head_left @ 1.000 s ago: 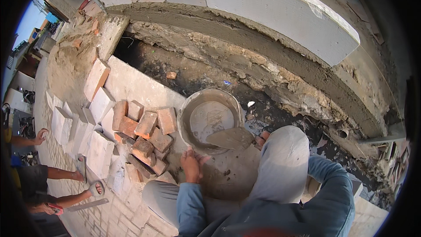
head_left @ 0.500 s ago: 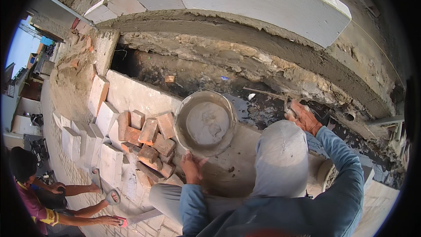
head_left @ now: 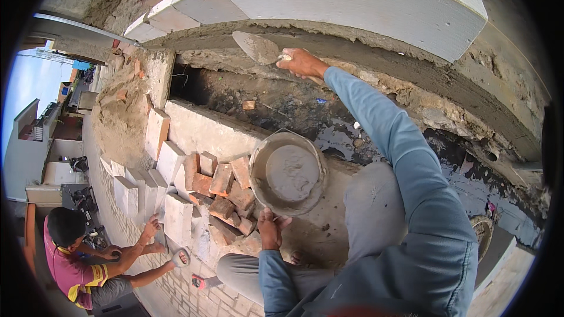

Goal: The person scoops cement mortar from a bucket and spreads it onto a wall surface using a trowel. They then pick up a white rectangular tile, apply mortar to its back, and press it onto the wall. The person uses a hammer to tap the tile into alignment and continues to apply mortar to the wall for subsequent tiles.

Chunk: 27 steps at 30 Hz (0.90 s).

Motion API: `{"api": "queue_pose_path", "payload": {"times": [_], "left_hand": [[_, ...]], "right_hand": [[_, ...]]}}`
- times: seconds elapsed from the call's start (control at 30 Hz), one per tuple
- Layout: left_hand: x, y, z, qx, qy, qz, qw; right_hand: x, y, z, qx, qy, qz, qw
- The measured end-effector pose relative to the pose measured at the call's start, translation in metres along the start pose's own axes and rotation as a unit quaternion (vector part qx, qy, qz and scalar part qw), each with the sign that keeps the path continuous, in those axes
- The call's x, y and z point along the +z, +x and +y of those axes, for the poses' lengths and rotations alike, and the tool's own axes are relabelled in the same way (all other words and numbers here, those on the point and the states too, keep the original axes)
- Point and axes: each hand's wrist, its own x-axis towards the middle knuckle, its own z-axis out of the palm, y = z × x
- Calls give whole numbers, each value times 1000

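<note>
The slab (head_left: 332, 214) bears the bucket (head_left: 320, 179), which stands upright. Just left of the bucket lie bricks (head_left: 222, 180) in a loose heap, some leaning on others; whether all of them rest on the slab is hidden. Paving (head_left: 176, 290) runs farther left of the bucket, carrying white blocks (head_left: 178, 214), several on edge, and, below and left of the bucket, a red-handled saw (head_left: 200, 282), partly hidden.

You've got 1 trowel (head_left: 257, 47) at 12 o'clock, 1 mortar bucket (head_left: 259, 179) ctr., 4 white wall blocks (head_left: 346, 0) 10–2 o'clock, 10+ red bricks (head_left: 241, 195) approx. 7–8 o'clock, 1 co-worker (head_left: 66, 252) 8 o'clock, 1 red-handled tool (head_left: 198, 282) 7 o'clock.
</note>
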Motion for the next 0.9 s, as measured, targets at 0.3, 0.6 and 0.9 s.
{"api": "queue_pose_path", "payload": {"times": [0.3, 0.6, 0.9], "left_hand": [[1, -3, 8, -37, 56, 28, 997], [-30, 34, 40, 9, 180, -4, 984], [1, 8, 100, 96, 175, 31, 979]], "right_hand": [[-21, -22, 36, -21, -60, 132, 989], [-95, -173, 47, 18, -111, 182, 977], [-193, -330, 65, 119, -246, 140, 952]]}}
